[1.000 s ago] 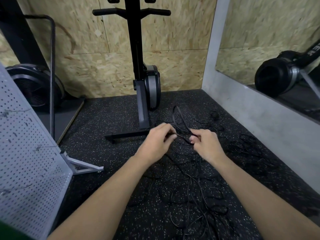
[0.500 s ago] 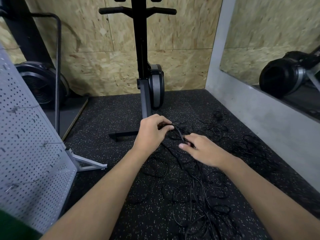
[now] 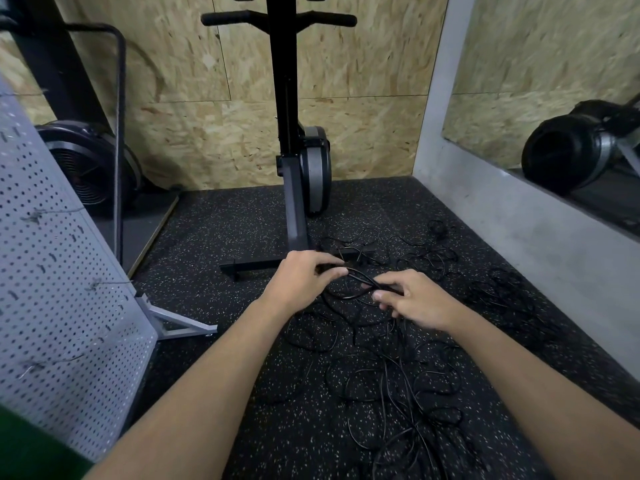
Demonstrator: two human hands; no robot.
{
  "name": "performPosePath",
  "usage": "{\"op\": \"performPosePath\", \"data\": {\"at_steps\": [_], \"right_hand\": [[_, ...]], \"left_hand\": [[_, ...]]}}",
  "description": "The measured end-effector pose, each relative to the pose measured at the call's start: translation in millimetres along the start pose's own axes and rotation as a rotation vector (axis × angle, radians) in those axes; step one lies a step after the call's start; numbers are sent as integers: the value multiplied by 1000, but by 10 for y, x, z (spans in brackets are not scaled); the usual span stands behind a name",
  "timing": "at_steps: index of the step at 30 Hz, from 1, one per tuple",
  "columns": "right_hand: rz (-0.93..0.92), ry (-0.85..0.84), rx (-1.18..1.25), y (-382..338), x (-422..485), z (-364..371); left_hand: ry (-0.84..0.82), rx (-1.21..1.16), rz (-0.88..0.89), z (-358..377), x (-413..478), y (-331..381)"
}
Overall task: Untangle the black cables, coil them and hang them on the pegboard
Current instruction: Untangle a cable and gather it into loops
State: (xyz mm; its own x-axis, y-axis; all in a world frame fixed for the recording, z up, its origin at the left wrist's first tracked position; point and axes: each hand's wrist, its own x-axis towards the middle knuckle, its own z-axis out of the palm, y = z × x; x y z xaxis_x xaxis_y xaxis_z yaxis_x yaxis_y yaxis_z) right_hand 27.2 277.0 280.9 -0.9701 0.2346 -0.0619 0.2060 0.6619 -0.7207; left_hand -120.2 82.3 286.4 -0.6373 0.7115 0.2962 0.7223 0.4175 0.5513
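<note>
Fingers of the left hand (image 3: 304, 280) and right hand (image 3: 414, 303) are curled, pinching a small cable loop (image 3: 358, 284) between them. The other black cables (image 3: 391, 375) sprawl tangled over the floor (image 3: 214, 237) beneath. The pegboard (image 3: 52, 271) at its left edge shows no coil: the task is barely begun, I judge.

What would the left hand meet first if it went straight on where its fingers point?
Beyond the cable loop it pinches, the left hand would probably meet the right hand; depth is unclear.
</note>
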Motion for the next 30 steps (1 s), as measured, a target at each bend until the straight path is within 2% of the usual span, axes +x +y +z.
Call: {"op": "performPosePath", "data": {"at_steps": [3,7,10,18,25,30], "right_hand": [[-34,3,50,-35,-9,-12],[-14,-10,38,-41,-22,-6],[31,-72,-159,-15,-24,-7],[-20,-135,-326,-103,-68,90],[34,-110,-347,-2,-53,-4],[50,17,-216,75,-62,-99]], "left_hand": [[-28,20,-113,25,3,-27],[-35,-136,-155,50,15,-9],[-42,-152,-146,107,-6,17],[22,-132,-51,130,3,67],[-146,-127,-1,180,-49,0],[-301,-269,-225,269,-109,-215]]}}
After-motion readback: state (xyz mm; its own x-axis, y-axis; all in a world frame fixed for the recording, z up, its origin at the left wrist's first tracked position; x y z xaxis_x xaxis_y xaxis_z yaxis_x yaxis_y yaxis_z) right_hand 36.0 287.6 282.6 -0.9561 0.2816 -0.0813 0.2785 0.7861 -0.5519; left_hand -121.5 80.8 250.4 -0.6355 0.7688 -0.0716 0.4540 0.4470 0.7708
